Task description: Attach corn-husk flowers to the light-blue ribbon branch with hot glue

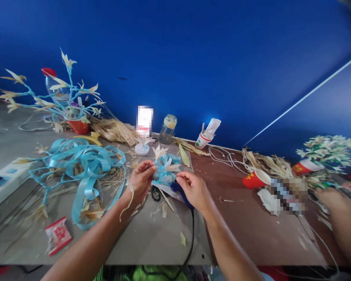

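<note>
— Left hand (142, 178), how open?
— Fingers pinched on the ribbon flower (165, 167); right hand (193, 189) pinches its other side.
— Where, and which way does it point?
— Just in front of the glass jar (167, 128); long axis runs away from the person, petals toward the jar.

The right hand (193, 190) hides most of a dark blue corded tool (178, 188).

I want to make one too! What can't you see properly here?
Head view:
- card by the jar: pixelated.
- patch beside the red cup: pixelated.
- blue tool: mostly under the right hand.
- ribbon flower: left side hidden by the left hand.
- another person's hand: cut off by the right edge.
</note>
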`<state>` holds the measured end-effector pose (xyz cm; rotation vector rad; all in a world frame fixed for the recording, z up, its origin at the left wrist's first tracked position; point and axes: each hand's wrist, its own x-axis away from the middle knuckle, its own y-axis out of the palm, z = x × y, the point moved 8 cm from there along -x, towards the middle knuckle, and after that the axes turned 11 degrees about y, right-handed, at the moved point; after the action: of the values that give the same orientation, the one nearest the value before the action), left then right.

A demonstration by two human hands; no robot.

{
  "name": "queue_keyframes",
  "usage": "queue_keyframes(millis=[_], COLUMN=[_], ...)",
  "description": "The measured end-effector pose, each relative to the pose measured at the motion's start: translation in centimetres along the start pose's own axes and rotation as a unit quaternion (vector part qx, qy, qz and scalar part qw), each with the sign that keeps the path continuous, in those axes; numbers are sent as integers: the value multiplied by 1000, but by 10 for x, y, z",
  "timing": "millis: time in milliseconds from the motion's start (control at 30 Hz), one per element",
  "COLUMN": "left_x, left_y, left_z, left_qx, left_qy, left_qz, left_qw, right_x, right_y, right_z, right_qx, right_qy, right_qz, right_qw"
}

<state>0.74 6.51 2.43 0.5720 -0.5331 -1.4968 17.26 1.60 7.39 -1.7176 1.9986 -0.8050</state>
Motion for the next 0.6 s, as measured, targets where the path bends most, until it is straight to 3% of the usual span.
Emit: queue_keyframes(millis=[133,300,433,600], left_x=[-3,-8,-12,-12], left_y=[-1,-5,-8,-9], left_z=[0,6,11,12], left_qx=[5,1,-3,2], left_qy=[4,35,61,63], left_qz=[-4,-1,-6,8], left_qw=[1000,999,998,998], right_x=[6,14,10,5], right_y=[-7,6,13,9], right_z=[41,63,65,66], right_qx=[182,293,300,209], right_qy=[41,67,76,60], right_qz=[29,21,3,17], right_qw=[982,953,951,976])
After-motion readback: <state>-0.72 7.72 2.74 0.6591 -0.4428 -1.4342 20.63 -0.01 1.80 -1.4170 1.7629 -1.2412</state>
